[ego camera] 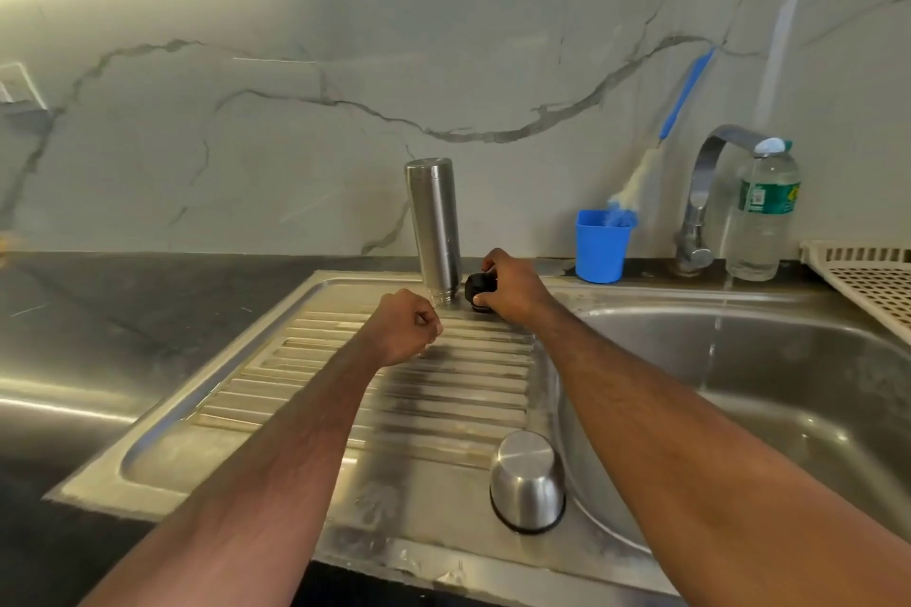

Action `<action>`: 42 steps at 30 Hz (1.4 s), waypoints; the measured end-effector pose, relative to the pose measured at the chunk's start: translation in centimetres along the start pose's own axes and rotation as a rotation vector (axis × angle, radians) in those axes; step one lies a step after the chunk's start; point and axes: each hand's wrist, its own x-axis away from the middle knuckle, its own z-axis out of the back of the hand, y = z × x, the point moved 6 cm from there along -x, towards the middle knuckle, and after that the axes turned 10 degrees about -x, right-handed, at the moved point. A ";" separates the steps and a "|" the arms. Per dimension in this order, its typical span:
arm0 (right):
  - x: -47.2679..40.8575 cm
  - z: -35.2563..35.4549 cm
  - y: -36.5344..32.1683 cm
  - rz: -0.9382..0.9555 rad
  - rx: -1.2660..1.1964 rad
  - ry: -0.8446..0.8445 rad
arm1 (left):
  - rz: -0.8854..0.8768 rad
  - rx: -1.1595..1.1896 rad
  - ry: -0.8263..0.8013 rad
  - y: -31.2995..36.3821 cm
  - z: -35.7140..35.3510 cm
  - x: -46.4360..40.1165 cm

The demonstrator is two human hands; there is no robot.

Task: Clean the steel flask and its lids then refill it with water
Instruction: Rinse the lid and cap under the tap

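At the back edge of the drainboard (345, 389), the steel flask (434, 232) stands mouth down, and just beside it the right hand (512, 286) curls its fingers round the black inner lid (477, 291). The left hand (406, 325) hovers over the ribs near the flask, balled into a fist, holding nothing. Near the drainboard's front edge, beside the sink basin (788, 384), the steel cup lid (526, 481) sits upside down, while water runs from the tap (710, 192).

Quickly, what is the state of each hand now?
Left hand: closed in a fist, holding nothing visible.
Right hand: holding the black inner lid beside the steel flask.
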 end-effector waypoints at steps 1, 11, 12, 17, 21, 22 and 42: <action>-0.2 -0.1 0.2 -0.005 -0.004 0.007 | 0.001 -0.001 -0.008 0.0 -0.1 0.0; 2.1 1.5 -0.3 0.028 -0.014 0.021 | -0.020 -0.008 0.026 1.6 0.4 2.2; 3.0 2.0 -0.7 0.040 -0.013 0.013 | -0.027 -0.009 0.029 2.1 0.6 2.8; 9.0 4.5 -2.8 0.122 -0.034 -0.081 | -0.076 -0.005 0.051 4.7 1.9 6.2; 14.6 6.3 -4.6 0.162 -0.096 -0.175 | -0.108 -0.003 0.069 6.4 2.5 9.2; 16.0 6.6 -4.9 0.160 -0.127 -0.202 | -0.114 -0.003 0.072 6.7 2.5 9.9; 23.6 10.6 -0.9 0.038 -0.182 -0.120 | -0.045 0.234 0.069 12.1 -1.2 12.2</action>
